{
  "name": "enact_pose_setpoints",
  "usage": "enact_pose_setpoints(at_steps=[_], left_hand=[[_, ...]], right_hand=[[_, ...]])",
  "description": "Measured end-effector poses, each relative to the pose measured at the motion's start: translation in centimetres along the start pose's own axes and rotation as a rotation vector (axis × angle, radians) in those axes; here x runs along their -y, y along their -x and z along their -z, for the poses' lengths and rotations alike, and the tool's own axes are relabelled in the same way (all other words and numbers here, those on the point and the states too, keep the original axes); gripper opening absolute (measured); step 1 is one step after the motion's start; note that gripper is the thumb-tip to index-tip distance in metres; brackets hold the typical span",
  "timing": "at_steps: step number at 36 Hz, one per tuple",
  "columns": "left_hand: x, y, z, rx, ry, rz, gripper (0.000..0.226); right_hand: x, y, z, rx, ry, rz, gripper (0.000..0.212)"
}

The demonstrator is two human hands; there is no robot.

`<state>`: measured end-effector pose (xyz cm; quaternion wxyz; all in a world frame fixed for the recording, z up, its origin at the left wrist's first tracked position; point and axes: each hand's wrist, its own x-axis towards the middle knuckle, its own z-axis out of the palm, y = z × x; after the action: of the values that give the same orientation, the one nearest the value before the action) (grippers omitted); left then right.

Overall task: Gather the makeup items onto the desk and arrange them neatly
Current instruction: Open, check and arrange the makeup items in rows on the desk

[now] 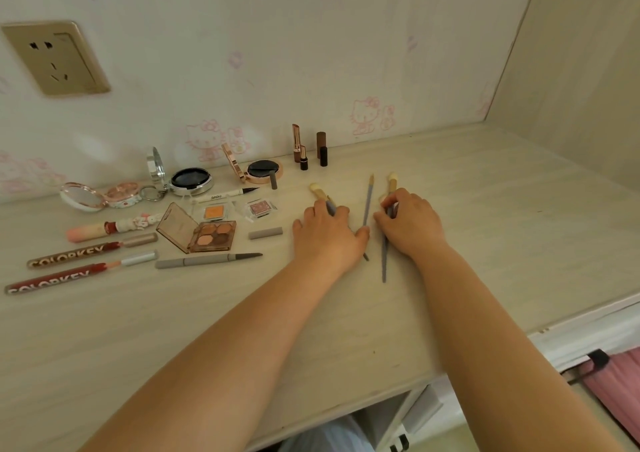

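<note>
Desk (485, 230) pale cream, faint wood grain. Wall (311, 36) behind the hands off-white with faded pink cartoon-cat print; socket plate (55, 57) far left of the hands brass-gold. Three brushes at the hands: grey-blue handles, gold ferrules, cream tips, left brush (320, 193), middle brush (367, 206), right brush (386, 244). Left of the left hand: eyeshadow palette (211, 235) in browns and peach, orange pan (215, 212), mauve pan (260, 207), grey pencil (207, 260), two dark red gloss tubes (69, 268) with white lettering and silver caps. Beyond the hands, lipsticks (310, 147) brown and black. Black compact (191, 179) with silver rim. Pink cloth (616, 386) right of the right arm.
</note>
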<state>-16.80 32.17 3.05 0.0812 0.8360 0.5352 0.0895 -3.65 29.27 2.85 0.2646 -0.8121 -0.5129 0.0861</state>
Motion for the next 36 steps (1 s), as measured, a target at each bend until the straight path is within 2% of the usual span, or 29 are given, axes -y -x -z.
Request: enact_pose_setpoints(at_steps=[5, 9, 18, 24, 28, 33, 36], left_hand=[[0.3, -0.3, -0.4, 0.076, -0.042, -0.037, 0.061], [0.5, -0.8, -0.3, 0.130, -0.059, -0.051, 0.062], [1.4, -2.8, -0.5, 0.145, -0.049, -0.097, 0.064], [0.6, -4.8, 0.0, 0.092, -0.200, -0.273, 0.060], [0.0, -5.3, 0.1, 0.115, -0.242, -0.419, 0.055], [-0.2, -4.3, -0.1, 0.212, -0.161, -0.369, 0.058], [-0.5, -3.1, -0.4, 0.210, -0.118, -0.346, 0.063]], right_hand=[[-0.1, 0.0, 0.2, -0.020, 0.059, -0.039, 0.036], [-0.3, -0.5, 0.1, -0.023, 0.110, -0.058, 0.035], [-1.0, -3.2, 0.0, -0.040, 0.280, -0.097, 0.038], [-1.1, -5.1, -0.2, -0.001, 0.301, -0.052, 0.038], [-0.9, -6.0, -0.4, 0.021, 0.305, 0.000, 0.037], [-0.8, -6.4, -0.3, 0.068, 0.312, 0.053, 0.038], [-0.3, -6.3, -0.7, 0.087, 0.320, 0.101, 0.039]])
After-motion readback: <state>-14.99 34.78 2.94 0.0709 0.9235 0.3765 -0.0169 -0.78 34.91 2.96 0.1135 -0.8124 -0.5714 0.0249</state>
